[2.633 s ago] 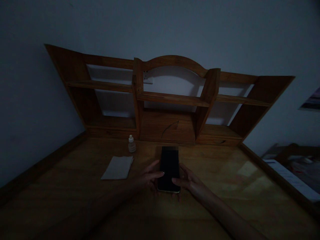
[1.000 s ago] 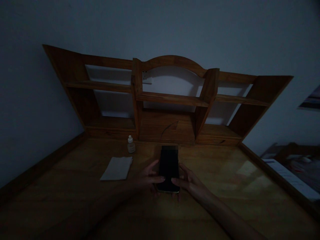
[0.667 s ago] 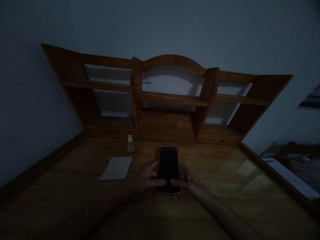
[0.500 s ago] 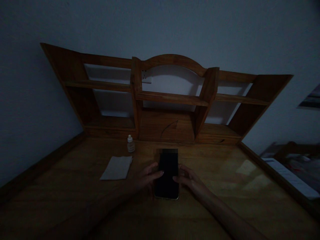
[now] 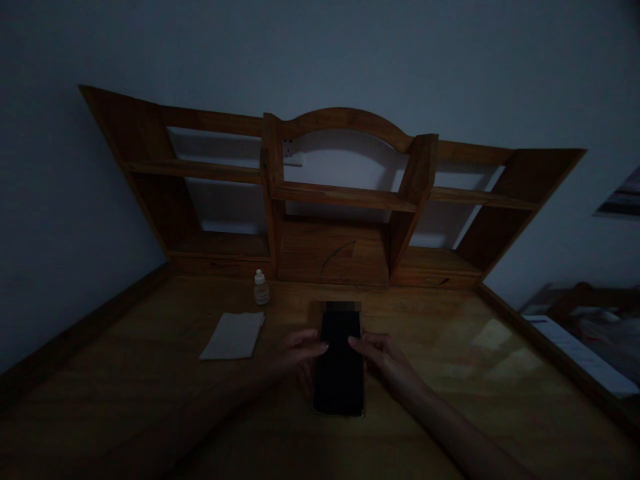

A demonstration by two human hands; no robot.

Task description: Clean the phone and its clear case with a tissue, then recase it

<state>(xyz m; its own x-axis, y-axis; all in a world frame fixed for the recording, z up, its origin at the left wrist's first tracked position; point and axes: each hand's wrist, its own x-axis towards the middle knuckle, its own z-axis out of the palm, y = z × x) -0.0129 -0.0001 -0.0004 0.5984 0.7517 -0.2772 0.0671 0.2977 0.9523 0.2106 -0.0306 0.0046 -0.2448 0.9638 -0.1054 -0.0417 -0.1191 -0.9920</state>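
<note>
A smartphone (image 5: pixel 340 380) with a dark screen is held upright lengthwise above the wooden desk, its top edge pointing away from me. My left hand (image 5: pixel 303 350) grips its left side, the thumb lying over the screen's edge. On the opposite side, my right hand (image 5: pixel 383 352) holds it with the thumb on the glass; the other fingers are partly hidden beside and behind the phone. A folded white cloth or paper (image 5: pixel 233 336) lies left of my left hand. Behind that stands a small clear bottle (image 5: pixel 261 291) with a white cap.
The wooden desk (image 5: pixel 440 373) has a raised shelf unit (image 5: pixel 345 195) along its back, against the wall. A wall socket (image 5: pixel 293 155) shows through the middle opening. Beyond the desk's right edge are a white board-like surface (image 5: pixel 583 353) and dim cloth-like items. The room is dark.
The phone has shifted slightly right and nearer to me, and appears a little larger. My right thumb has moved up the screen's edge. Both hands keep their hold.
</note>
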